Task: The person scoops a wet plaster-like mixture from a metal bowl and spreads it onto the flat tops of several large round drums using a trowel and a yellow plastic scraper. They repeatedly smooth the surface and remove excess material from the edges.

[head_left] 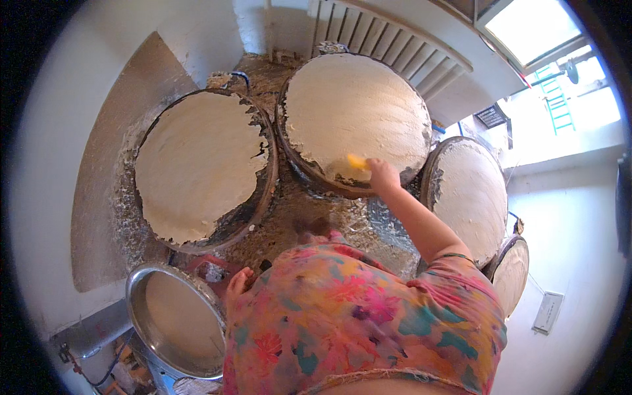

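Note:
My right hand (384, 176) grips a yellow scraper (357, 161) at the lower edge of the middle round griddle (352, 112), which is coated in a pale, thin layer with ragged edges and dark rim showing. My left hand (240, 282) hangs low beside my floral-clothed body, partly hidden, its fingers loosely bent and apart. It is near a steel basin (138, 294) of pale beige batter (176, 322). Another coated griddle (197, 164) lies at the left, its layer broken along the right side.
More coated griddles (467, 197) (512, 276) curve down the right. A slatted white rack (388, 39) stands behind them. The grimy floor (283, 220) shows between griddles, with a red object (201, 263) near the basin. A bright window (526, 33) and green ladder (558, 105) are upper right.

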A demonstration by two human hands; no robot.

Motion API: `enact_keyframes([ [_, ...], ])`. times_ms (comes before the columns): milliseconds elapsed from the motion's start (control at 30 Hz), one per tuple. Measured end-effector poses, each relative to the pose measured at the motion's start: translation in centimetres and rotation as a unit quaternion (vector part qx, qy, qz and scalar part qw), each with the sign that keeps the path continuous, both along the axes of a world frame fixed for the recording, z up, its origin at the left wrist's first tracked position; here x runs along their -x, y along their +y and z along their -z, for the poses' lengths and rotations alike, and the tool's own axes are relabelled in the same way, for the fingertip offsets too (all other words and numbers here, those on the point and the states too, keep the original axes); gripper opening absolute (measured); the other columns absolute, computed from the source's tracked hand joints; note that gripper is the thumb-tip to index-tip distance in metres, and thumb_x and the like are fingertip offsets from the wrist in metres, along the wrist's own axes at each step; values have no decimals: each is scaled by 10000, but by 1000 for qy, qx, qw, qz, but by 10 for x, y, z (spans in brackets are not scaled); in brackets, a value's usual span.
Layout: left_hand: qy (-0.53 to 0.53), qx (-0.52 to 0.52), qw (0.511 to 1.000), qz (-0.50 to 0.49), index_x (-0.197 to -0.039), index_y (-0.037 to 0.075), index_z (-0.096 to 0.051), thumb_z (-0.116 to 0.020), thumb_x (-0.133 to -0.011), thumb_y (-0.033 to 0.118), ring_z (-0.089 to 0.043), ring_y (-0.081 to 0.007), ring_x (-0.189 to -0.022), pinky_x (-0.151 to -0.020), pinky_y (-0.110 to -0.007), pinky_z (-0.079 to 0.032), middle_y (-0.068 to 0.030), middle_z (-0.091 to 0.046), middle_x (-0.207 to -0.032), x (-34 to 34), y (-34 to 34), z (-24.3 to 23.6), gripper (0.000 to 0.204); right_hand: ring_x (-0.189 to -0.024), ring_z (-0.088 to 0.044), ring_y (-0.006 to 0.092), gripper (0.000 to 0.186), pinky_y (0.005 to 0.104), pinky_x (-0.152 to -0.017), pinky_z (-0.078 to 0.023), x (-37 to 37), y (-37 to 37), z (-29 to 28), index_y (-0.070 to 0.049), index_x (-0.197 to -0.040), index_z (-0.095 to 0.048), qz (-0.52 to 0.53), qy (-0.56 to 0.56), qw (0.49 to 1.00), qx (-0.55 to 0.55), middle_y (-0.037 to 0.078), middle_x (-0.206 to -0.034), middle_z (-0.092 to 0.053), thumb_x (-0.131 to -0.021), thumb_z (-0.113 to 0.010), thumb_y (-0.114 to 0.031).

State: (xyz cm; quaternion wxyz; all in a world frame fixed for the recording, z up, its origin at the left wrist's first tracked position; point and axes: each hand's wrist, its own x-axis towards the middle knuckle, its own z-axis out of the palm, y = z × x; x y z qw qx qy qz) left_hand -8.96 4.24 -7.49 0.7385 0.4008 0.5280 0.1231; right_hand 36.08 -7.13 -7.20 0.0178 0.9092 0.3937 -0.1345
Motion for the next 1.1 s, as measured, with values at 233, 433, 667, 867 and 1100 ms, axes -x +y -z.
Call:
enact_keyframes([
  [233,-21,-8,999,34,-1085,-2,-503,-469,-874,260,-515,-178,-940,-836,-298,-409,-84,-547,-1031,0,-2,-9,339,-871,-577,258,294,360,-707,-473,30,-22,29,-134,-986,-548,-33,33,997,57,102,-947,-584,-709,-494,-53],
  [433,-45,8,999,-2,-1111,-7,-478,-451,-883,232,-527,-174,-914,-816,-294,-425,-94,-535,-1035,29,-24,6,331,-761,-596,277,143,382,-646,-481,92,-59,34,-80,-861,-564,-124,12,989,-78,87,-835,-595,-739,-511,-129],
  [667,-82,-25,996,31,-1073,-11,-506,-449,-880,240,-522,-186,-933,-842,-311,-413,-103,-555,-1006,97,-60,24,322,-848,-584,284,319,344,-716,-474,106,-117,49,-60,-1046,-530,165,204,958,-119,102,-961,-594,-728,-518,-34],
  [867,-48,16,999,-2,-1099,-15,-474,-447,-885,202,-540,-175,-876,-763,-291,-453,-92,-546,-976,151,-104,29,306,-775,-597,259,219,393,-704,-476,110,-173,66,11,-947,-544,365,450,690,-435,113,-883,-601,-732,-568,-19],
  [1100,-83,78,990,79,-1116,2,-470,-448,-884,187,-548,-157,-856,-745,-284,-458,-75,-551,-980,152,-128,16,297,-867,-585,237,282,375,-786,-464,197,-208,17,-15,-1032,-489,368,658,468,-461,96,-953,-582,-763,-553,-67],
])
